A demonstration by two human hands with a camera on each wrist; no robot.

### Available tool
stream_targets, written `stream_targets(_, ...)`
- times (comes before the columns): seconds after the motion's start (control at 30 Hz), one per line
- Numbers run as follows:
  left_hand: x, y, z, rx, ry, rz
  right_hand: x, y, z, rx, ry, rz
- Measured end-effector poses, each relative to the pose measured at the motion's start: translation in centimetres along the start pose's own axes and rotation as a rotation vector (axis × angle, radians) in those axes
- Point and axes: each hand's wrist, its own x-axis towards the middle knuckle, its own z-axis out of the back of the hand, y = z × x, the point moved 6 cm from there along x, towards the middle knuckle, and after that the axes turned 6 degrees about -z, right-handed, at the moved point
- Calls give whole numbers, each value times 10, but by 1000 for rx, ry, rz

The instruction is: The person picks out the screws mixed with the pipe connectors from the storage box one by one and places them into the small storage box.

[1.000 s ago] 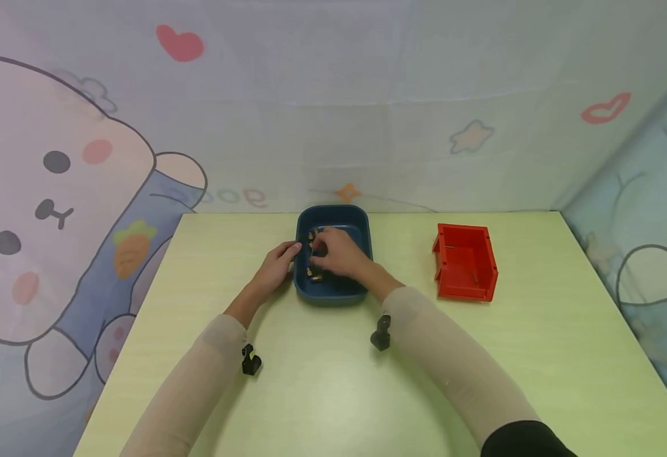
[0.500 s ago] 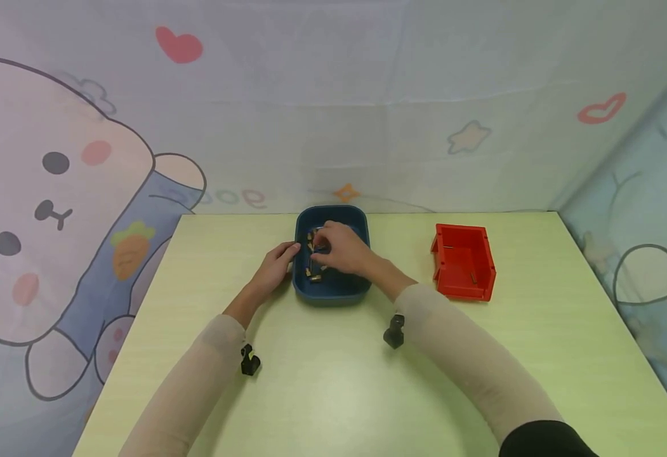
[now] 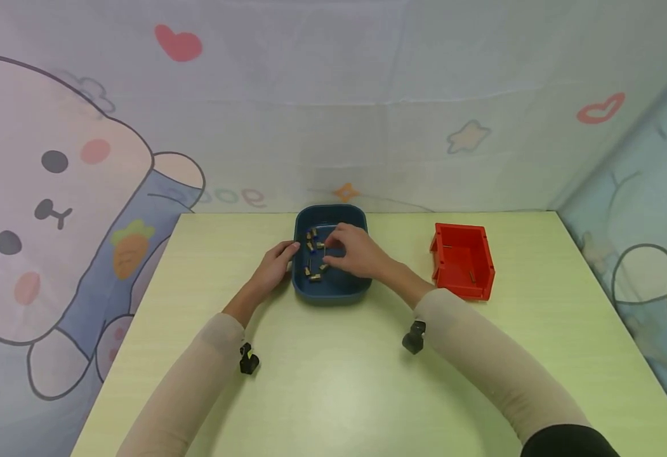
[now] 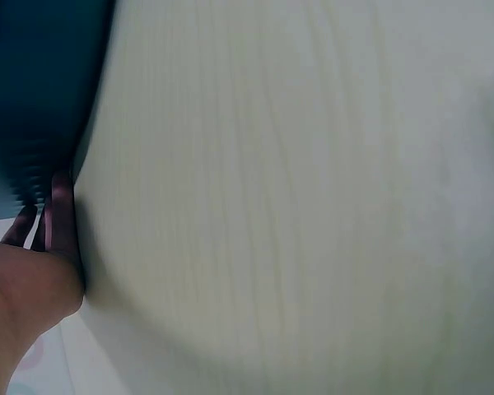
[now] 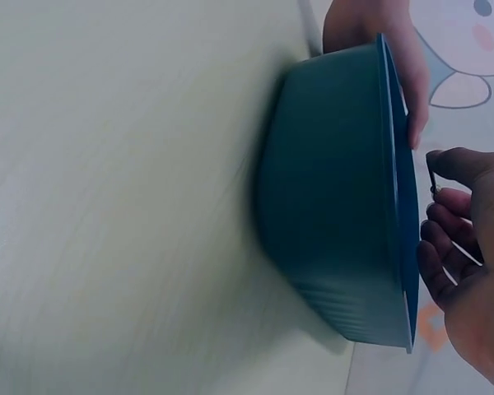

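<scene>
A dark blue plastic tub [image 3: 333, 297] stands at the back of the table, with several small brass fittings [image 3: 315, 277] lying in it, some with blue parts. My left hand [image 3: 271, 270] grips the tub's left wall, its thumb at the rim and its fingers along the outside; the left wrist view shows those fingers [image 4: 62, 214] against the ribbed wall. Above the tub's inside, my right hand [image 3: 358, 254] pinches a thin screw [image 5: 432, 175] between thumb and fingertip. Its other fingers are curled close to the rim in the right wrist view.
To the right on the light wooden table [image 3: 322, 381] stands a red open-front bin [image 3: 464, 295] with a few thin metal pieces [image 3: 472, 276] in it. A printed cloth wall [image 3: 367, 139] rises directly behind the table's back edge.
My right hand has drawn to the right and up from the fittings, carrying the screw, and more of the tub's contents shows. The left hand has stayed on the tub.
</scene>
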Motion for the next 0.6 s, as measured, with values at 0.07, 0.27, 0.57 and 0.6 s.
stream_targets(0.07, -1, -1, 0, -9, -1, 5, -2, -2, 0, 0, -8, 0)
stream_targets(0.27, -2, -3, 0, -16, 6, 16, -5, -7, 0, 43, -26, -7)
stream_targets(0.57, -1, -1, 1, 5, -3, 6, -13, -18, 0, 138, -44, -75)
stream_targets(0.6, -1, -1, 0, 3, -3, 5, -14, -20, 0, 144, -49, -82)
